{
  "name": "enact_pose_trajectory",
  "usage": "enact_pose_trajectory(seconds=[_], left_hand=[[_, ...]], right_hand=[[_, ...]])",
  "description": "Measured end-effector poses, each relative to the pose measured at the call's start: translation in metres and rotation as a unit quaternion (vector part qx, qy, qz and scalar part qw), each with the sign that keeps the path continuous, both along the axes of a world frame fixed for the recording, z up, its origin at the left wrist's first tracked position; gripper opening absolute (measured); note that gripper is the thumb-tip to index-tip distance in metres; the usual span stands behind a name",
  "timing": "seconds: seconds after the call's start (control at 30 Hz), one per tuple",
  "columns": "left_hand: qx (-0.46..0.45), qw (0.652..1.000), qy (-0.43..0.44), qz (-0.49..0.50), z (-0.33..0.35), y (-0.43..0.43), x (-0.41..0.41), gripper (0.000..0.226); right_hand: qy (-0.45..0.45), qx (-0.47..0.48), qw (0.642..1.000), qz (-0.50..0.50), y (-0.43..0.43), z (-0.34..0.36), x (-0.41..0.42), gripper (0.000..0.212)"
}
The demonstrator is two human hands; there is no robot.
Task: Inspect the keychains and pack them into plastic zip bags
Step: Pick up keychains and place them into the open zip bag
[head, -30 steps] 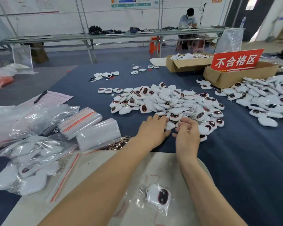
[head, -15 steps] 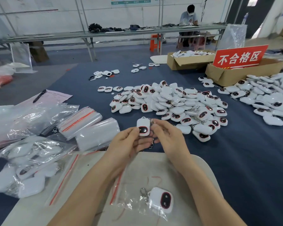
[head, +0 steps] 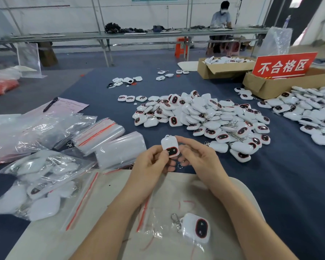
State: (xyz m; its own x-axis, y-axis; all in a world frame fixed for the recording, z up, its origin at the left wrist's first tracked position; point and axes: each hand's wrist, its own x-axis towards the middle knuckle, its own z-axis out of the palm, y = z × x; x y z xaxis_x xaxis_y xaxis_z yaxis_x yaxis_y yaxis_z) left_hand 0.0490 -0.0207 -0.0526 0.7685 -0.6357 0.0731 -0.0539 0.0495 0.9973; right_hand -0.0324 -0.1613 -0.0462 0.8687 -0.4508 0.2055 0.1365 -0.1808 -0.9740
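Note:
I hold one white keychain (head: 170, 146) with a dark, red-rimmed window upright between both hands. My left hand (head: 152, 164) grips its lower left side, thumb on the window. My right hand (head: 197, 160) pinches its top right edge, and the metal clasp ring (head: 180, 166) dangles below. Behind it lies a big pile of loose keychains (head: 204, 117) on the blue cloth. A bagged keychain (head: 197, 228) lies in a clear zip bag on the beige board (head: 105, 229) between my forearms. Stacks of empty zip bags (head: 109, 141) sit to the left.
Filled bags of keychains (head: 39, 186) lie at the left. A second keychain heap (head: 311, 113) spreads at the right, beside a cardboard box (head: 270, 85) with a red sign (head: 283, 65). Another box (head: 219, 69), paper with a pen (head: 50, 104) and a seated person (head: 220, 17) are farther back.
Both hands took a keychain from the pile's near edge and drew it back toward me. It now sits slightly lower in my fingers, window side facing me.

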Motion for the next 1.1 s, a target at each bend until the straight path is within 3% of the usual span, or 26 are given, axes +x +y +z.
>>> enact_pose_trajectory(seconds=[0.4,1.1], left_hand=[[-0.006,1.0,0.008,0.0,0.0013,0.0001,-0.0007,0.021],[-0.019,1.0,0.009,-0.018,-0.0007,0.0003,0.0003,0.022]], right_hand=[[0.021,0.051,0.998,0.022,-0.002,0.0039,-0.0048,0.047],[0.031,0.062,0.998,0.005,-0.0011,0.0042,-0.004,0.023]])
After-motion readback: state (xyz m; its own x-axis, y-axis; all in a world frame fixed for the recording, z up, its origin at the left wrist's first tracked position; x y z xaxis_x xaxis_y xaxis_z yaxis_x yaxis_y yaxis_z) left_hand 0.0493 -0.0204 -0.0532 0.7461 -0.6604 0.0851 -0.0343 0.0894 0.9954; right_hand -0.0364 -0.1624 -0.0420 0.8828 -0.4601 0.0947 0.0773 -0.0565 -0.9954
